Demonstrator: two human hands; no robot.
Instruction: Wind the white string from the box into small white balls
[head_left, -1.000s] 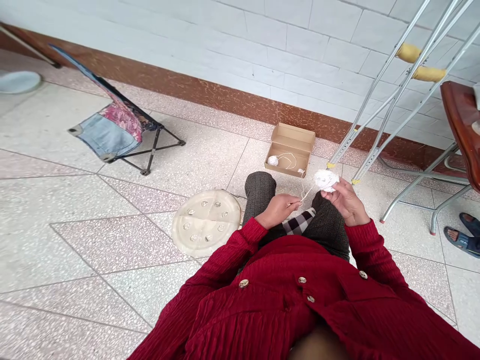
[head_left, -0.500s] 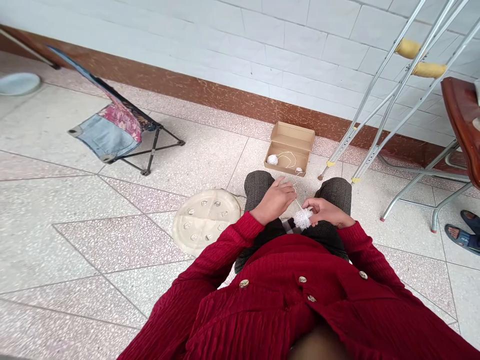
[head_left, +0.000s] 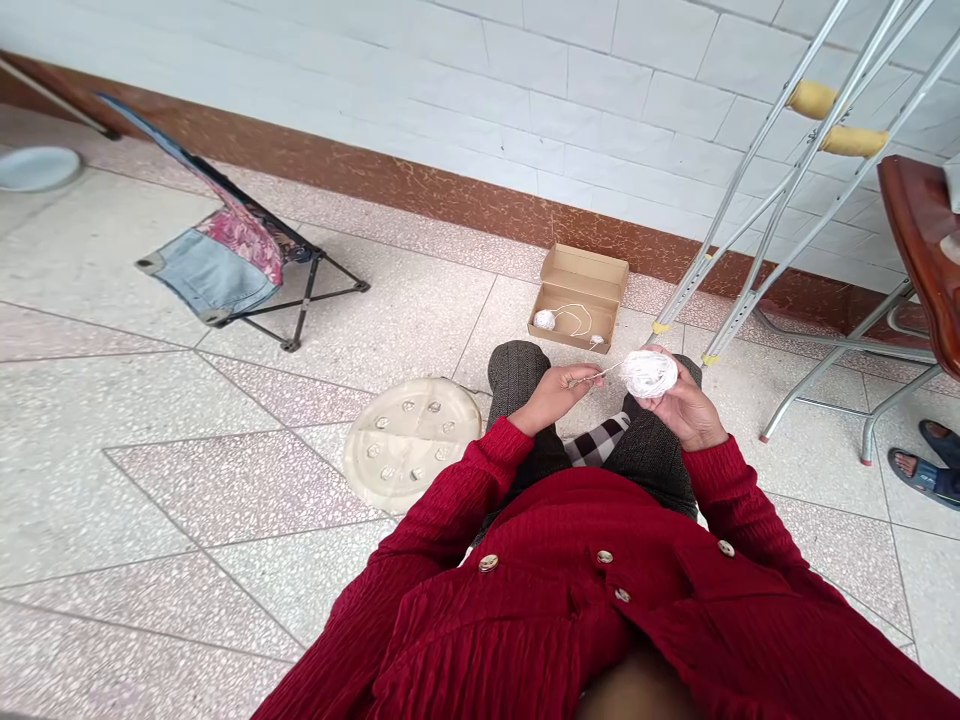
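My right hand (head_left: 682, 402) is shut around a white yarn ball (head_left: 649, 373), which rests against its palm and fingers. My left hand (head_left: 551, 397) pinches a thin strand of white yarn (head_left: 604, 372) that runs across to the ball. Both hands are held above my lap, over dark tweed trousers (head_left: 517, 375). Behind them, an open cardboard box (head_left: 577, 298) sits on the floor. A smaller white yarn ball (head_left: 544, 320) lies inside it, with a loose strand curving across the box bottom.
A round cream lid with several holes (head_left: 409, 445) lies left of my knees. Metal crutches (head_left: 780, 180) lean near my right, beside a dark red tabletop (head_left: 919, 240). A folding chair (head_left: 240, 262) stands at left. A co-worker's sandalled foot (head_left: 922, 472) shows at far right.
The yarn ball has risen from between my hands to the upper right, into my right hand. My hands have moved apart, and the strand between them now stretches sideways.
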